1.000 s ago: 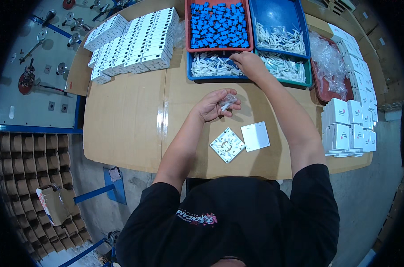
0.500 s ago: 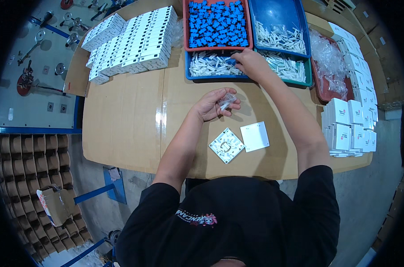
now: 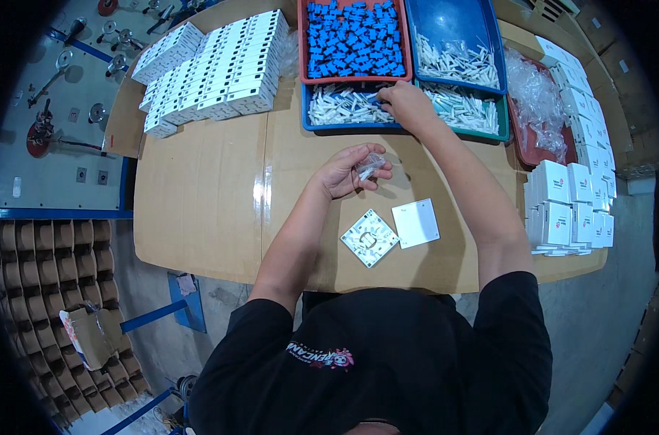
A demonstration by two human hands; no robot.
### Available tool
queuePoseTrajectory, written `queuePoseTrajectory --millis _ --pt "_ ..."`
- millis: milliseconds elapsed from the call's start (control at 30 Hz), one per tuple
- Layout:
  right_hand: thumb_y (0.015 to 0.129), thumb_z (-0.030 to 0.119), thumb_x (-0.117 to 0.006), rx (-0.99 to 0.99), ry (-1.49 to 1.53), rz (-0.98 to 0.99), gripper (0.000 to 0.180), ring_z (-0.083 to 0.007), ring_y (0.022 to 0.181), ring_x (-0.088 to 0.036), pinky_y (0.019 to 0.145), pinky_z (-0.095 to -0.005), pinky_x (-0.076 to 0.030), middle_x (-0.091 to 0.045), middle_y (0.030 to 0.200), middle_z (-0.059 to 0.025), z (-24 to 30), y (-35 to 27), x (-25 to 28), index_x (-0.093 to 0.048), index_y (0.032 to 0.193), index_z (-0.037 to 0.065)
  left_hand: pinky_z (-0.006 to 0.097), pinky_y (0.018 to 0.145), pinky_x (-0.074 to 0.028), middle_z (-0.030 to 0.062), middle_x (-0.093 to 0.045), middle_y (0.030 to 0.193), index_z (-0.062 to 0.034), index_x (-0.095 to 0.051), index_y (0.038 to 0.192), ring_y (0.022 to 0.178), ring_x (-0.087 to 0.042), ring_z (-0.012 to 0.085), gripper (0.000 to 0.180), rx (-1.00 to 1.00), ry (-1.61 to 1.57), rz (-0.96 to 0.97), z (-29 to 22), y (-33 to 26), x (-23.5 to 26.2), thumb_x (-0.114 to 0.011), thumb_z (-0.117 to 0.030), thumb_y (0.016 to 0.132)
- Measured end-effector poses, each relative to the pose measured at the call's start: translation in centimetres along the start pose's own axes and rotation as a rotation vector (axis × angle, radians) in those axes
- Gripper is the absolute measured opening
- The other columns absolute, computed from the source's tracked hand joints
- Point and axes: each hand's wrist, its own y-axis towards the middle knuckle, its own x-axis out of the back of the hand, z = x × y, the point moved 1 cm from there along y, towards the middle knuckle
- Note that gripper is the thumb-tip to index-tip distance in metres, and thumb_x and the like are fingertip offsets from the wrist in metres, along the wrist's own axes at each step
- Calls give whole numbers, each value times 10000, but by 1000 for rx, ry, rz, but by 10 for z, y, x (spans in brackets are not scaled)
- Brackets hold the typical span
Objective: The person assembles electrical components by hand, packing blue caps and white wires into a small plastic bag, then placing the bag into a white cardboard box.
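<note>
My left hand (image 3: 347, 171) hovers over the wooden table (image 3: 213, 196), fingers curled around a small clear plastic bag (image 3: 369, 165) with small parts in it. My right hand (image 3: 405, 105) reaches into the blue tray (image 3: 305, 109) of white plastic pieces (image 3: 340, 107), fingertips down among them. Whether it grips a piece is hidden. Near the table's front edge lie a square white base plate (image 3: 370, 238), inner side up, and a plain white cover plate (image 3: 416, 223) to its right.
A red tray of blue parts (image 3: 352, 40), a blue tray of white parts (image 3: 456, 58) and a green tray (image 3: 468, 110) stand at the back. Rows of white boxes (image 3: 220, 65) lie back left, more white boxes (image 3: 565, 206) at the right, clear bags (image 3: 536, 94) in a red tray.
My right hand has shifted slightly left inside the blue tray of white pieces. My left hand stays in place with the small bag.
</note>
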Motion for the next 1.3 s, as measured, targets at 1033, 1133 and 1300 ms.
queuePoseTrajectory --millis 1033,1133,1300 --pt "866 1 -699 -302 1124 -183 244 -90 827 -657 731 -243 -544 -720 948 -58 60 -107 12 -689 1110 -17 402 792 -646 209 -657 1221 -8 -509 1351 1080 -703 313 451 -46 -4 31 1 1 -1 -506 -356 1064" --pt "855 -7 -706 -226 966 -195 232 -139 841 -696 740 -283 -562 -735 960 -94 71 -109 23 -701 1086 -13 401 790 -649 191 -659 1224 4 -499 1364 1073 -704 304 469 -34 -17 15 0 -1 -5 -507 -356 1063" --pt "848 7 -723 -168 905 -208 202 -193 859 -721 750 -311 -573 -742 941 -122 83 -105 30 -714 1050 -7 394 779 -653 179 -659 1227 5 -507 1359 1071 -704 296 469 -44 8 5 1 -1 0 -511 -357 1061"
